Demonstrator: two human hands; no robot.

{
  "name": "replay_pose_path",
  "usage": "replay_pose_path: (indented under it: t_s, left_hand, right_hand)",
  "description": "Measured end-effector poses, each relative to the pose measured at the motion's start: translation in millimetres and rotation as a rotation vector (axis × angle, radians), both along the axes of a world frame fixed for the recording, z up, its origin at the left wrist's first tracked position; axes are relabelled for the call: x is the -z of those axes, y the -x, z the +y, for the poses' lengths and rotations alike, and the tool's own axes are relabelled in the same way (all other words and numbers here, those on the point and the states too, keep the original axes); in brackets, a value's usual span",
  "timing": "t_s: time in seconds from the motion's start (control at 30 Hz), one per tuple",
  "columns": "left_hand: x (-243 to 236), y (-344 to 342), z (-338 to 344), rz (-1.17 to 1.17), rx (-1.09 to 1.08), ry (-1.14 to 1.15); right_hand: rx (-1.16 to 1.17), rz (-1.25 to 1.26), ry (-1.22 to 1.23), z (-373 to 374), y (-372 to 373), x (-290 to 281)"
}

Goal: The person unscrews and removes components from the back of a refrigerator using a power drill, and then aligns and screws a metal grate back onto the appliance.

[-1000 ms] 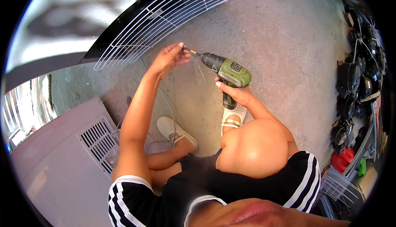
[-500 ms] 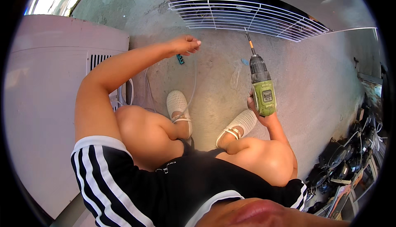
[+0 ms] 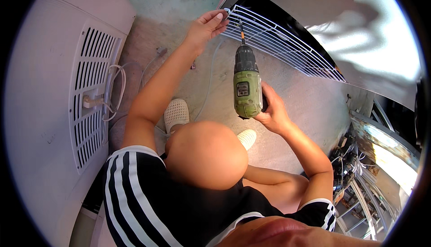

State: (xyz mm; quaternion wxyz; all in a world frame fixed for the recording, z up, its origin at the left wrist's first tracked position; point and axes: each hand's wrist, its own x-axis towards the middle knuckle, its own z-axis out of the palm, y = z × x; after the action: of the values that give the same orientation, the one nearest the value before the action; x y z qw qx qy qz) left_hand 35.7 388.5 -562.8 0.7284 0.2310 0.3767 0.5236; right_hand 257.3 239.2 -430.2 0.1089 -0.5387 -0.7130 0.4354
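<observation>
My right hand is wrapped round the handle of a green and black cordless drill. The drill points away from me, and its long bit ends over the near-left part of a white wire rack; I cannot tell whether it touches the wires. At the rack's left corner, my left hand has its thumb and fingers closed on the corner; a small dark patch shows at the fingertips. The rack sits along the dark opening of a grey metal cabinet.
A white appliance with a slotted vent panel and a coiled white cord stands at my left. A thin cable lies on the concrete floor. Black parts and metal strips are piled at the right.
My left hand has gone from mid-air to the rack's left corner. The drill has come up and left, closer to the rack. My view has turned, showing more of the vented appliance.
</observation>
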Motion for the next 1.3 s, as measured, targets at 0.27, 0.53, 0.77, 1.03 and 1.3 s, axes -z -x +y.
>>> replay_pose_path:
  t_s: [0.27, 0.53, 0.77, 1.03, 1.3]
  left_hand:
    - [3, 4, 0, -0.259, -0.011, 0.025]
    - [-3, 4, 10, -0.279, 0.013, 0.019]
    - [-4, 1, 8, -0.25, -0.009, 0.015]
    - [-14, 9, 21, -0.212, 0.038, -0.056]
    - [-40, 13, 34, -0.089, 0.077, -0.093]
  right_hand:
    - [0.119, 0.079, -0.105, 10, 56, 39]
    - [0.108, 0.077, -0.224, 16, 67, 47]
    - [0.12, 0.061, -0.251, 13, 65, 53]
    - [0.147, -0.006, -0.387, 21, 77, 63]
    - [0.232, -0.045, -0.448, 30, 91, 74]
